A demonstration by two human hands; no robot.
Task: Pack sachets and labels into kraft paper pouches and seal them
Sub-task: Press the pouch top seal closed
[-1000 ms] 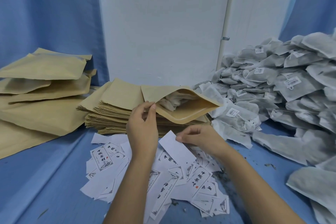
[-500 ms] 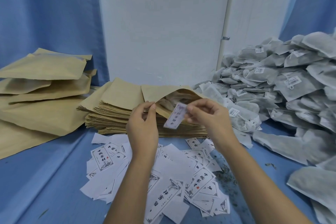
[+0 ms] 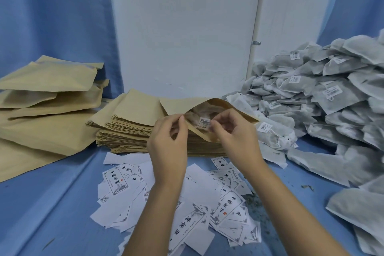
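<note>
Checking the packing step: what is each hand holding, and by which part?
Left hand pinches the open pouch by its near mouth edge. Right hand pinches a label by its right end, inside the mouth.

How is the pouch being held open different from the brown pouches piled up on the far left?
The held pouch has its mouth pulled open by the left hand, with sachets visible inside and the right hand pushing in a label; the pouches on the far left have their mouths shut. The held pouch rests on the stack of flat empty pouches; the far-left ones look puffed and lie loosely overlapped on the table. Both are the same tan kraft paper.
</note>
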